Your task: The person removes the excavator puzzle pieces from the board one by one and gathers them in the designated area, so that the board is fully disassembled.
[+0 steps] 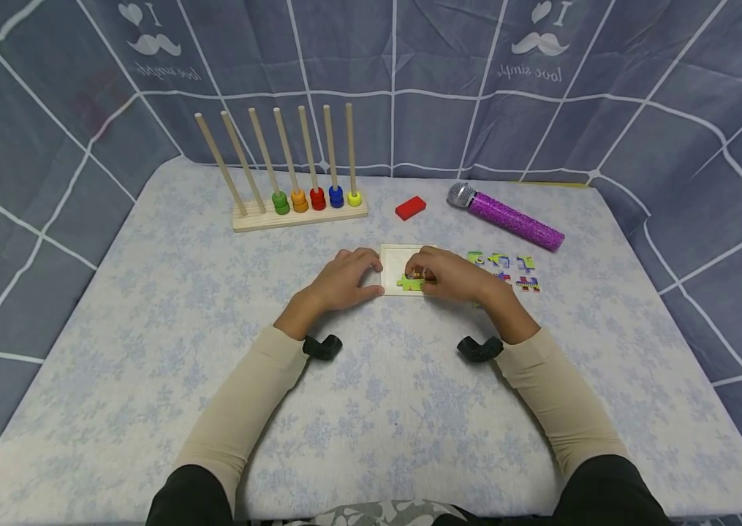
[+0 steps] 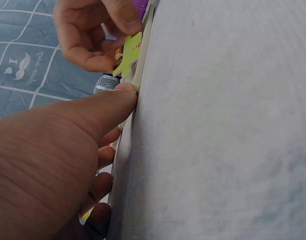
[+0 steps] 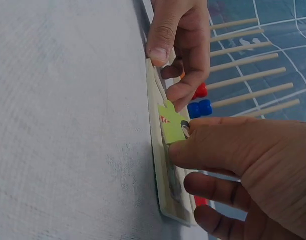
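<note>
A pale wooden jigsaw tray [image 1: 393, 257] lies flat on the table between both hands. At its left side, my left hand [image 1: 344, 280] holds the edge, thumb at the near corner and fingers bent along the rim. My right hand [image 1: 455, 277] reaches over the tray's right part and pinches a lime-green jigsaw piece [image 3: 171, 126] between thumb and fingers. That piece is tilted up from the tray floor in both wrist views. Several loose jigsaw pieces [image 1: 525, 264] with coloured prints lie right of the tray, some partly hidden by the right hand.
Behind the tray stands a wooden peg rack [image 1: 301, 220] with coloured beads on several tall pegs. A red block [image 1: 411, 208] and a glittery purple microphone [image 1: 515, 221] lie at the back. A patterned cloth covers the table [image 1: 371, 409]; grey curtains [image 1: 436, 131] hang close behind.
</note>
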`<state>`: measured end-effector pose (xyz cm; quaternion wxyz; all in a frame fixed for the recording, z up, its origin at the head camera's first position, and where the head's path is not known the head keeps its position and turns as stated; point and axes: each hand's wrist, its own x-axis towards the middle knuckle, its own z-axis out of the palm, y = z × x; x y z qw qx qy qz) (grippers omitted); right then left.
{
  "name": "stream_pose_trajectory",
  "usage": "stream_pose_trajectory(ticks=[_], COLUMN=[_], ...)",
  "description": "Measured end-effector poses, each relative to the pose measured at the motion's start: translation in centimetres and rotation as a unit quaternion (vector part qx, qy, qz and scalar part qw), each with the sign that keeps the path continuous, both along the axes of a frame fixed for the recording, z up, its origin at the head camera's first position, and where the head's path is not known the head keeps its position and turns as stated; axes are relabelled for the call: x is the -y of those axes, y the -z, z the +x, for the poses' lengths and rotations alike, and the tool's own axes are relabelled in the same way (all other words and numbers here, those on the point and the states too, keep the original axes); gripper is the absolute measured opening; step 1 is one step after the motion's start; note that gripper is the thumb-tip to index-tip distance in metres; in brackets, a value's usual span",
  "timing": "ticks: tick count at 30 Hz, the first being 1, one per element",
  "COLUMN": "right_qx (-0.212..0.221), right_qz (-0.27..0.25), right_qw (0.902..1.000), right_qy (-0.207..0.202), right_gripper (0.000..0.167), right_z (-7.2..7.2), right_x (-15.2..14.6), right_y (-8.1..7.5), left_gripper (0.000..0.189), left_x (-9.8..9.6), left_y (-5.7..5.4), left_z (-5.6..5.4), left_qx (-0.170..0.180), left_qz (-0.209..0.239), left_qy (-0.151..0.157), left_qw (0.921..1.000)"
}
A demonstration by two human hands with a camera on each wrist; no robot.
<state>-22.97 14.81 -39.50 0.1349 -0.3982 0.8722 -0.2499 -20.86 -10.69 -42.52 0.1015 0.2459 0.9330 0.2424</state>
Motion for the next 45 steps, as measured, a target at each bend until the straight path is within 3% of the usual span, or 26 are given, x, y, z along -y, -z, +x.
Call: stream_pose_trajectory(ticks=[13,19,23,30,35,39,42,45], right_qx=[-0.109,-0.118,-0.098,-0.076,-0.081,-0.059,-0.043,-0.049], right_qz=[0.046,0.039,0.013,-0.035,-0.028,-0.005,0.011,0.016], right_qw=[0.9928,0.9922,0.9951,0.9959,0.9924,0.9893,0.9879,0.989], right_qy=[-0.016,-0.011,0.011,0.033,0.088,0.133,0.148,0.139], right_gripper=[0.024,0.026,0.022,0.015,0.015,0.015,0.015,0.015], right_z=[0.3,0.3,0.3,0.8,2.1,3.5,4.4,4.8], right_x=[0.3,0.1,-0.7,-5.0,-9.9,-12.9,-14.1,-14.9], right_y=[0.2,0.1,-0.5,-1.6,-1.5,-1.2,-0.8,-0.1], left_gripper=[0.04,0.04,0.044,0.042,0.041,0.04,0.04,0.04], left_x=[0.0,-0.1,-0.2,-0.1,-0.1,0.0,-0.1,-0.2], left_y=[-0.1,0.0,0.0,-0.1,-0.4,-0.4,-0.4,-0.3], left_z=[0.0,0.0,0.1,0.1,0.2,0.1,0.1,0.1], left_qx=[-0.001,-0.004,-0.007,-0.006,-0.005,-0.008,-0.007,-0.006], left_qz=[0.001,0.001,-0.001,-0.015,-0.018,-0.019,-0.018,-0.013], left_qy=[0.005,0.01,0.014,0.018,0.017,0.015,0.013,0.014], left_qw=[1.0,0.9999,0.9999,0.9997,0.9997,0.9997,0.9997,0.9998])
